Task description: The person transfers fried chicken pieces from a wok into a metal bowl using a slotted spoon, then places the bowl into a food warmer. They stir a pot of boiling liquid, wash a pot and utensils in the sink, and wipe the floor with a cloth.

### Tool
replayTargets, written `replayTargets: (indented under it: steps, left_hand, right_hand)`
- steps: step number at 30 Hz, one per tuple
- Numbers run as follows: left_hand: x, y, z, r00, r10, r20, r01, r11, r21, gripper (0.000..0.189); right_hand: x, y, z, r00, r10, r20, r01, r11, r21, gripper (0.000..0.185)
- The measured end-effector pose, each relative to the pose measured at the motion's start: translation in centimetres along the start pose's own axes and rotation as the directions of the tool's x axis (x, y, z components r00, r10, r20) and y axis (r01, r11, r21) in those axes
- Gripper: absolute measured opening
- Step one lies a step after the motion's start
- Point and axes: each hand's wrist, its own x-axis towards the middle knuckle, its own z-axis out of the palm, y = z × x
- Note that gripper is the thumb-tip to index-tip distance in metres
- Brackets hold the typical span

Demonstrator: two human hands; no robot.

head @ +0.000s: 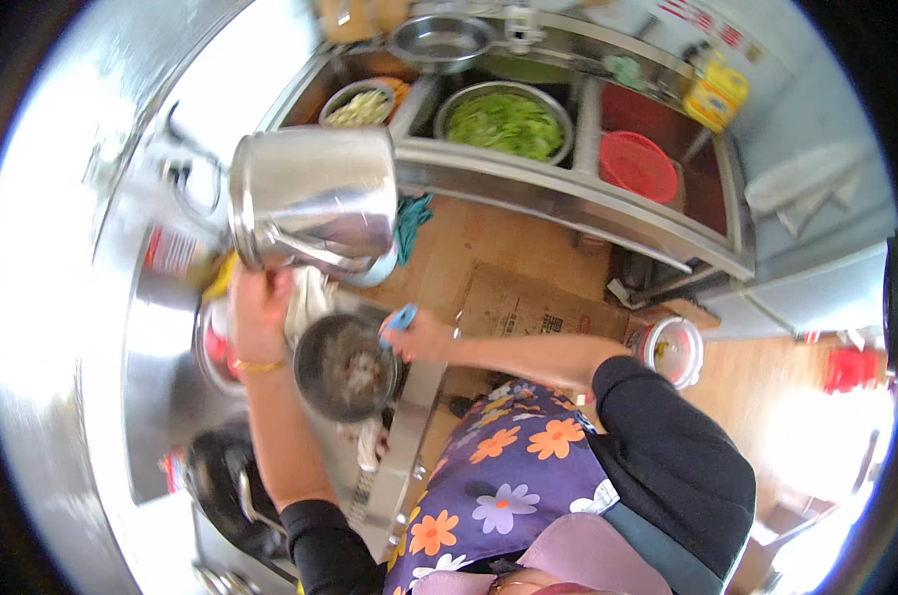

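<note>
My left hand point(261, 309), with a yellow bangle at the wrist, is raised and holds a large stainless steel pot point(318, 197) by its rim or handle; the pot is tipped on its side, its inside hidden. Lower down, my right hand point(421, 336) grips a light blue handle point(400, 321) at the right edge of a dark pan point(309, 372). Blurred pale, brownish food point(359, 374) lies in that pan. What the blue handle belongs to cannot be told. A whitish cloth point(309, 301) lies behind the pan, and another pale cloth point(371, 446) in front of it.
A black wok point(222, 483) stands at lower left. Across the floor, a steel sink unit point(493, 171) holds a bowl of chopped greens point(504, 123), a bowl of pale pieces point(359, 109) and a red basket point(637, 165). Flattened cardboard point(530, 297) and a white bucket point(672, 353) are on the floor.
</note>
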Motion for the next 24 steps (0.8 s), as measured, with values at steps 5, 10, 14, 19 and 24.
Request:
replayTargets:
  steps: [5, 10, 14, 19, 24]
  left_hand:
    - [12.0, -8.3, 18.4, 0.609, -0.209, 0.765, 0.773, 0.373, -0.513, 0.017]
    - [17.1, -14.6, 31.3, 0.379, -0.171, 0.909, 0.913, 0.226, -0.338, 0.045]
    - [20.8, -18.8, 34.5, 0.359, -0.206, 0.910, 0.921, 0.234, -0.310, 0.057]
    - [24.2, -21.5, 34.2, 0.488, -0.300, 0.820, 0.856, 0.349, -0.382, 0.053]
    - [23.4, -19.1, 32.4, 0.607, -0.337, 0.720, 0.745, 0.557, -0.367, 0.047]
  right_hand:
    - [0.1, 2.8, 2.2, 0.982, -0.173, -0.078, 0.158, 0.973, -0.167, 0.026]
    - [1.6, 2.6, 2.3, 0.816, -0.578, -0.005, 0.535, 0.759, -0.370, 0.041]
    - [1.9, 1.8, 1.1, 0.830, -0.557, -0.020, 0.527, 0.795, -0.302, 0.039]
    - [1.1, 0.9, 0.3, 0.961, -0.274, 0.030, 0.246, 0.899, 0.361, 0.039]
    - [2.2, 0.9, 1.0, 0.820, -0.569, -0.056, 0.570, 0.822, -0.003, 0.039]
